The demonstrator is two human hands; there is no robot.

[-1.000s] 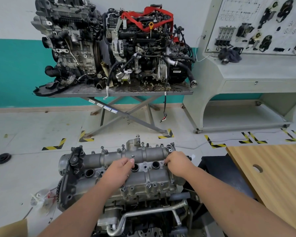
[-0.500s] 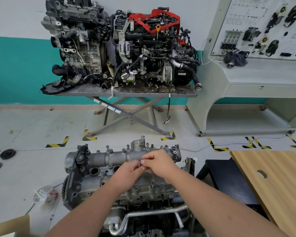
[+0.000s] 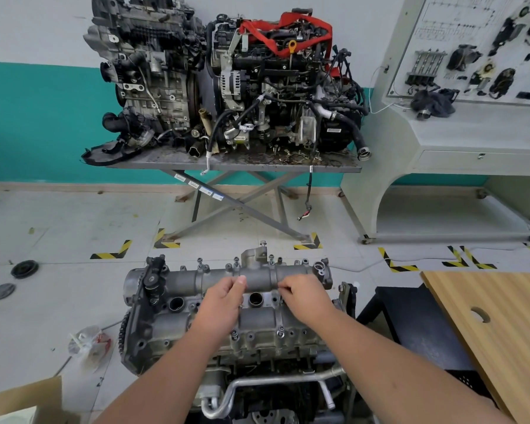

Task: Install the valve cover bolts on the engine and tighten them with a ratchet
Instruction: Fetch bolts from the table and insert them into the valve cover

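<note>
A person's two bare forearms reach forward from the bottom of the view to an engine standing low and close in front of them. Its grey metal valve cover faces up and runs left to right, with round open holes along its middle and several small bolts standing upright along its near and far edges. The left hand lies over the centre of the cover, fingers curled, thumb and fingertips drawn together near the far ridge; whether it grips something is too small to tell. The right hand lies just beside it to the right, knuckles up, its fingertips pinched together against the cover; what it pinches, if anything, cannot be made out. One open hole shows between the two hands. A bent metal pipe crosses the engine's near side below the cover. Beyond, two larger dark engines, one draped with a red strap, sit on a grey metal bench with crossed legs against a teal and white wall. To the right is a pale display console with car parts mounted on its board, and a wooden bench with a round hole in it. A crumpled clear plastic bag lies on the floor at left.
</note>
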